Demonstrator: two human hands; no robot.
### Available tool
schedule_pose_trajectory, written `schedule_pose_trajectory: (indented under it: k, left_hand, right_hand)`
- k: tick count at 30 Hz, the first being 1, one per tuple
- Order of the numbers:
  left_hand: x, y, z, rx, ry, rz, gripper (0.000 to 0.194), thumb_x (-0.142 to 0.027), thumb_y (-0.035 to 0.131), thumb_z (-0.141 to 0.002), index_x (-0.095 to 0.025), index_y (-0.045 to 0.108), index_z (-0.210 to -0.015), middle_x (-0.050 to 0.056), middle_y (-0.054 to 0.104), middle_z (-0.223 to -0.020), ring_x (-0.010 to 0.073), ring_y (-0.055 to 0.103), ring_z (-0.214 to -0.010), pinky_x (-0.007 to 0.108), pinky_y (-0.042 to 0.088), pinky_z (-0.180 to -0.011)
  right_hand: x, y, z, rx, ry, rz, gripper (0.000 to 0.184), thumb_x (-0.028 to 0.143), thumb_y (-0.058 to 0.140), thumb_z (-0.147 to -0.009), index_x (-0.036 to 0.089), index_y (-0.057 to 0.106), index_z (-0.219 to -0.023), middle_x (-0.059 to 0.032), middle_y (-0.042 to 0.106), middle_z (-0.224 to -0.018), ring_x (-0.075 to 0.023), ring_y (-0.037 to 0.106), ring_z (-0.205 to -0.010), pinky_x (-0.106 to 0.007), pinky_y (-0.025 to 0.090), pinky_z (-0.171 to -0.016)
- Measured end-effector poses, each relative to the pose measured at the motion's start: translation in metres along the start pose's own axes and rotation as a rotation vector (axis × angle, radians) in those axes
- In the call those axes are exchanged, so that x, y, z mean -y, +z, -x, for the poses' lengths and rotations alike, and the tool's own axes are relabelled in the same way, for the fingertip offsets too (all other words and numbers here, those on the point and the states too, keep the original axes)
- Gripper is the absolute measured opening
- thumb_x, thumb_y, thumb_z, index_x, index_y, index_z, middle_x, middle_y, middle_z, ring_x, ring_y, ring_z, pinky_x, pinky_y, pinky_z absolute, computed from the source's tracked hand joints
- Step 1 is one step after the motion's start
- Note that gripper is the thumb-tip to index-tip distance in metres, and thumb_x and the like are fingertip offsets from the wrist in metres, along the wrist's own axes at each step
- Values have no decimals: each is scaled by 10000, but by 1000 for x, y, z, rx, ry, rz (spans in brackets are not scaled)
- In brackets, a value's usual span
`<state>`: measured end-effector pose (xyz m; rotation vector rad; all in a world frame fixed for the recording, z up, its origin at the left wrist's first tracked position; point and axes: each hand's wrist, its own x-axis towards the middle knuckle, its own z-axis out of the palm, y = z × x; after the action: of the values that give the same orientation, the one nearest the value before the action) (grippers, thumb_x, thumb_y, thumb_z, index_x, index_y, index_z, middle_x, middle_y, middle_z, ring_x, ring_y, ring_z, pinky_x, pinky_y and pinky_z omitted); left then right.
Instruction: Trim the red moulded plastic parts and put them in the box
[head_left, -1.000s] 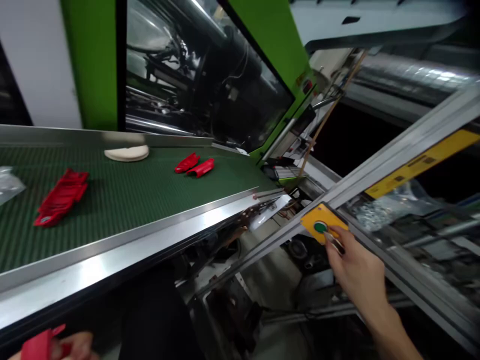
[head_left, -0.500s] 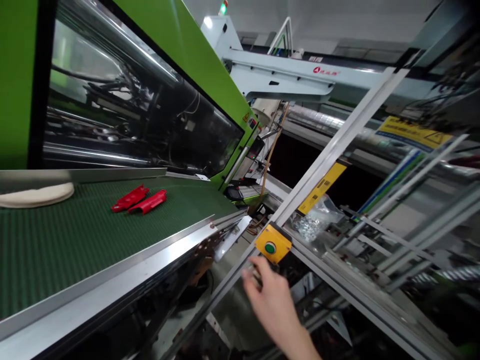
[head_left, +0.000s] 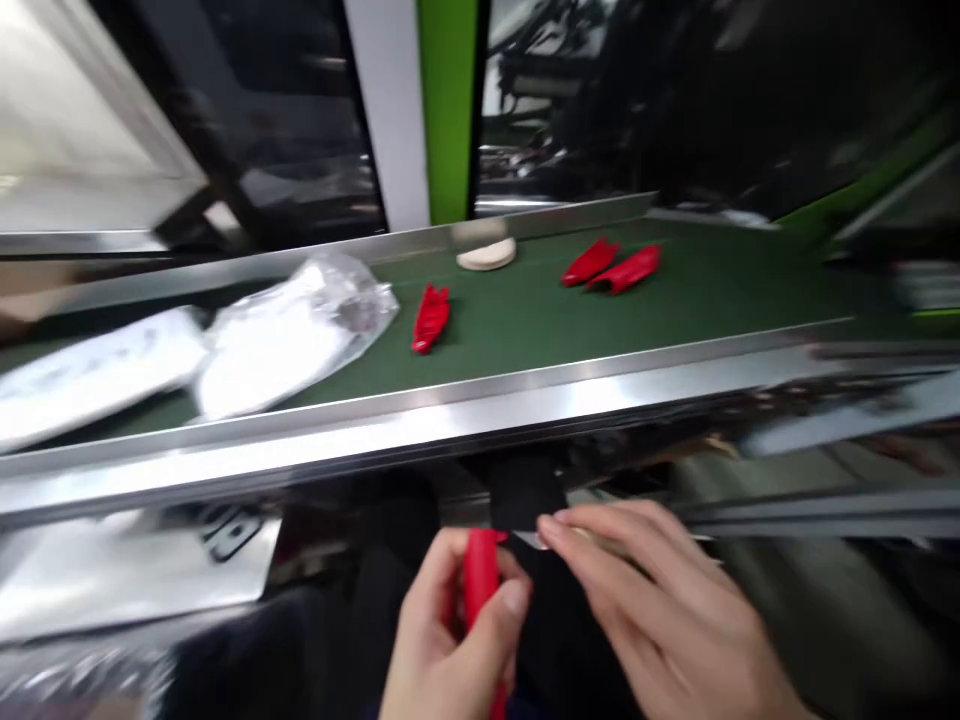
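Observation:
Low in front of me, my left hand is closed around a red plastic part, held roughly upright. Beside it, my right hand grips a small knife, its thin blade pointing left at the part's upper end. Whether the blade touches the part I cannot tell. On the green conveyor belt beyond lie more red plastic parts: one single part near the middle, and a pair, one part beside another part, farther right.
A metal rail edges the belt on my side. A clear plastic bag and a white printed bag lie on the belt's left. A cream-coloured rounded piece rests by the back rail. Behind stands a green machine frame.
My view has swung left and down to the belt. My right hand has left the area near the yellow button box; my left hand has come into view, holding a red part.

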<state>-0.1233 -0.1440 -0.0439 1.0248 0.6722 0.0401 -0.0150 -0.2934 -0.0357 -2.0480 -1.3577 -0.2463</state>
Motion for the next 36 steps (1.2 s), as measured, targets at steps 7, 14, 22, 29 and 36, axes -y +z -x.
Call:
schedule_pose_trajectory:
  k: [7, 14, 22, 29, 36]
  left_hand:
    - [-9, 7, 7, -27, 2, 33, 261, -372, 693, -817, -171, 558, -913, -32, 520, -656, 42, 378, -452, 169, 328, -433]
    - [-6, 5, 8, -8, -33, 24, 286, -403, 670, -842, -173, 532, -941, -52, 474, -580, 47, 370, -440, 162, 335, -430]
    - [-7, 6, 17, 112, -59, 204, 258, -366, 693, -841, -171, 524, -864, 15, 636, -861, -6, 403, -419, 116, 317, -388]
    - [15, -2, 5, 364, 20, 504, 146, -304, 597, -900, -182, 530, -945, 38, 669, -878, 7, 420, -358, 110, 364, -319]
    - [24, -4, 2, 445, 75, 647, 82, -239, 519, -924, -170, 555, -953, 87, 684, -884, 15, 455, -389, 99, 371, -348]
  right_hand:
    - [4, 6, 6, 45, -72, 79, 451, -32, 529, -882, 139, 600, -1293, -123, 571, -1227, -231, 528, -1106, -391, 448, -893]
    - [3, 5, 4, 56, -101, 105, 456, -13, 556, -877, 150, 607, -1299, -119, 603, -1198, -242, 553, -1061, -397, 445, -859]
    - [2, 5, 8, -45, 68, -84, 423, -17, 503, -909, 176, 608, -1270, -97, 589, -1191, -200, 566, -1097, -363, 485, -895]
    - [17, 7, 11, -26, 7, -143, 440, -18, 503, -890, 189, 615, -1261, -96, 566, -1221, -219, 540, -1149, -362, 462, -916]
    - [18, 10, 10, -11, -15, -140, 429, -20, 513, -898, 169, 613, -1270, -100, 559, -1227, -204, 536, -1140, -343, 457, -911]
